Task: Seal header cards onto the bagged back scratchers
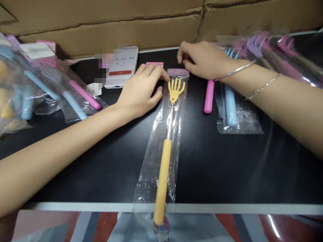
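In the middle of the black table lies a yellow back scratcher [163,174] in a clear plastic bag, its hand-shaped head pointing away from me and its handle reaching past the front edge. A pink-purple header card [178,72] tops the bag. My left hand [142,87] rests at the bag's upper left edge, index fingertip by the yellow head, thumb apart from the finger. My right hand [202,56] hovers over the header card's right side, fingers loosely bent and apart, nothing visible between them. Its farther fingers are hidden. A pink handle [208,96] lies below my right wrist.
Bagged back scratchers in several colours lie in a pile [37,80] on the left. More, including a blue one [230,107], lie at right under my forearm. A phone [122,67] showing a timer leans at the back, before cardboard boxes [126,23].
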The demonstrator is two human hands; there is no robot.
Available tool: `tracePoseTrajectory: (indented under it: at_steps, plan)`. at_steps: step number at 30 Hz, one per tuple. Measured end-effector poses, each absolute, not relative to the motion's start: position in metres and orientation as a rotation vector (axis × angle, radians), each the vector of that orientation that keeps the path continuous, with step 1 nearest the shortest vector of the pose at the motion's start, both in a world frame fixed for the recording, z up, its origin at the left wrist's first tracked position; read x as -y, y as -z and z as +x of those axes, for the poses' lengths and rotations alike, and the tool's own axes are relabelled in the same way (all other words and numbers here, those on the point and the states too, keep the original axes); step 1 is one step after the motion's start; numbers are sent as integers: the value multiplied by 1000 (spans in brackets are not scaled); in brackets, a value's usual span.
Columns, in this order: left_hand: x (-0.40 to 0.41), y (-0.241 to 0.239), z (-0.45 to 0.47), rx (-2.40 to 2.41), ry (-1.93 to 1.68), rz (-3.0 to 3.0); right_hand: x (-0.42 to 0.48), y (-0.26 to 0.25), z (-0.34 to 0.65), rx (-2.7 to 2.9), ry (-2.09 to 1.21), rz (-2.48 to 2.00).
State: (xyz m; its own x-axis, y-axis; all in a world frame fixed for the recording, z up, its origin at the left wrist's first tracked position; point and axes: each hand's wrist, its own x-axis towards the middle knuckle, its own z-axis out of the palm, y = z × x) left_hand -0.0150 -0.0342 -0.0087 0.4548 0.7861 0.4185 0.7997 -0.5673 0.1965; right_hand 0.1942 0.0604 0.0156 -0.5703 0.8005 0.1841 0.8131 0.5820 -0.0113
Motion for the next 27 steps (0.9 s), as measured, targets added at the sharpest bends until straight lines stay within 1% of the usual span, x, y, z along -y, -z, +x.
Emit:
tracePoseTrajectory:
  at_steps: [27]
  plan:
    - [35, 9, -14, 1459, 701, -2645, -57, -18, 192, 2636, 117, -1393]
